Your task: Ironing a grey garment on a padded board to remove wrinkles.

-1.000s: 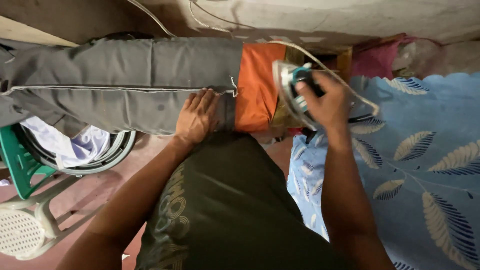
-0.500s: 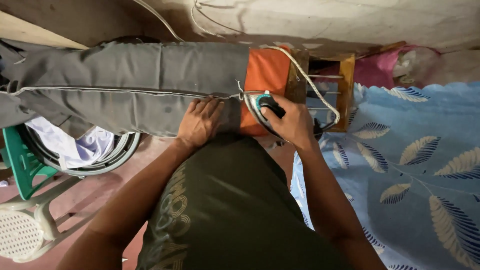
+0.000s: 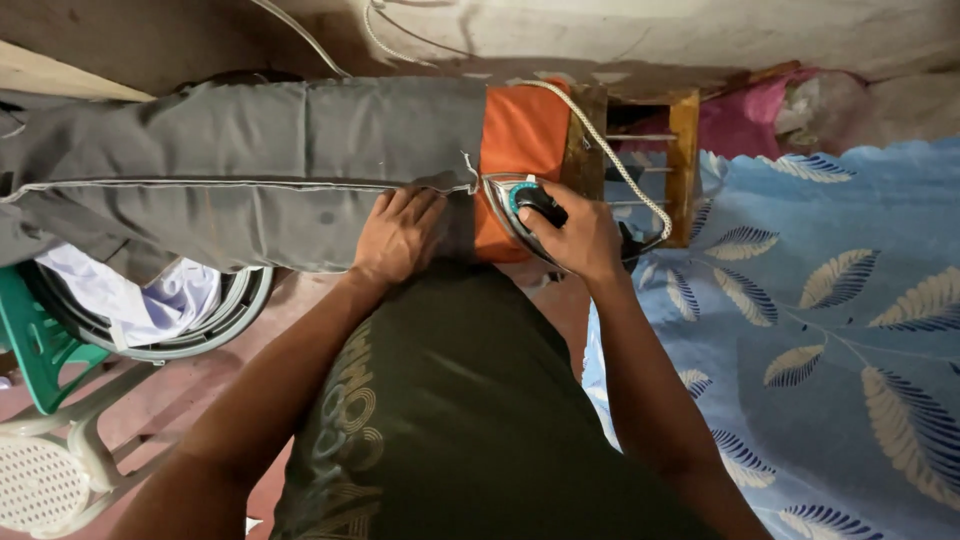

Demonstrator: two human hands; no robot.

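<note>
Pressing flat, fingers spread: one left hand (image 3: 398, 232) on one grey cloth garment (image 3: 250, 165) — one right hand (image 3: 577, 232) closed around one teal-dialled electric iron (image 3: 522, 205) on the orange-covered board (image 3: 520, 140).

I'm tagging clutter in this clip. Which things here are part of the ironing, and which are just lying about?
In use:
left hand flat on grey trousers
right hand holding iron
orange board cover
iron cord

Lying about:
laundry basket
white plastic chair
blue leaf-print sheet
</note>
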